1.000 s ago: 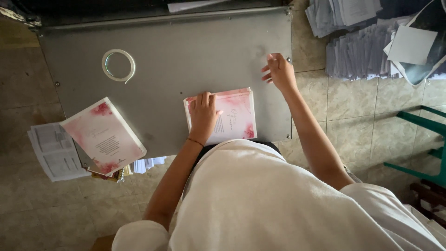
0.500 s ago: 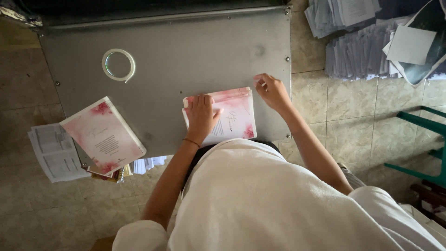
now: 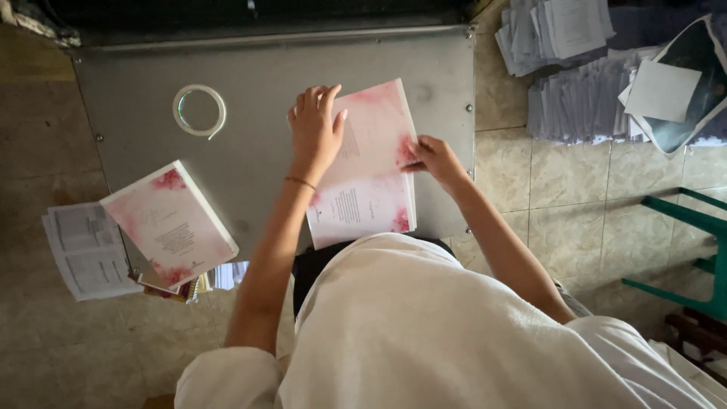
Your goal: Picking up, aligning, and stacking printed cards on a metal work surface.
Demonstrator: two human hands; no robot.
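A pink-and-white floral card [image 3: 369, 163] lies unfolded on the grey metal table [image 3: 250, 72], on top of a small stack of the same cards. My left hand [image 3: 314, 129] rests flat on the card's upper panel, fingers spread. My right hand [image 3: 432, 157] pinches the card's right edge at the fold line. A thin bracelet sits on my left wrist.
A roll of clear tape [image 3: 199, 110] lies on the table's left part. A second stack of pink cards [image 3: 170, 223] overhangs the table's left corner, above printed sheets [image 3: 87, 250] on the tiled floor. Piles of grey paper [image 3: 583, 98] and a green frame [image 3: 697, 227] are at right.
The top card went from folded to opened out, its upper panel swung away from me. My right hand came from the table's right edge to the card's edge; my left hand slid farther up.
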